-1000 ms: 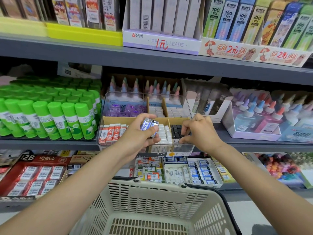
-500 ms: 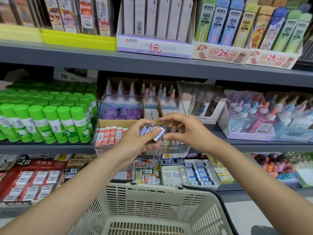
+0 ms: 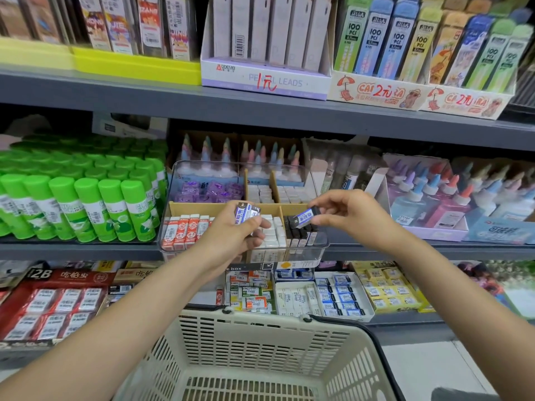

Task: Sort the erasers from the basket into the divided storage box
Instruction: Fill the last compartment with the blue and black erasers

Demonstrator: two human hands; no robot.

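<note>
A clear divided storage box (image 3: 320,246) sits on the middle shelf, with red-sleeved erasers at front left, white ones in the middle and black ones at front right. My left hand (image 3: 231,235) grips a small stack of blue-sleeved erasers (image 3: 245,213) in front of the box. My right hand (image 3: 347,212) pinches one blue-sleeved black eraser (image 3: 304,217) just above the black erasers (image 3: 301,236) in the front right compartment. The beige basket (image 3: 260,337) is below my arms; its floor looks bare where visible.
Green glue sticks (image 3: 86,204) crowd the shelf left of the box. Bottles with coloured tips (image 3: 451,198) stand to its right. Trays of boxed erasers (image 3: 324,293) fill the lower shelf. Pencil lead cartons (image 3: 266,79) line the upper shelf.
My right hand took one eraser from the stack in my left hand and carried it right, over the black-eraser compartment. The left hand stays put with the others.
</note>
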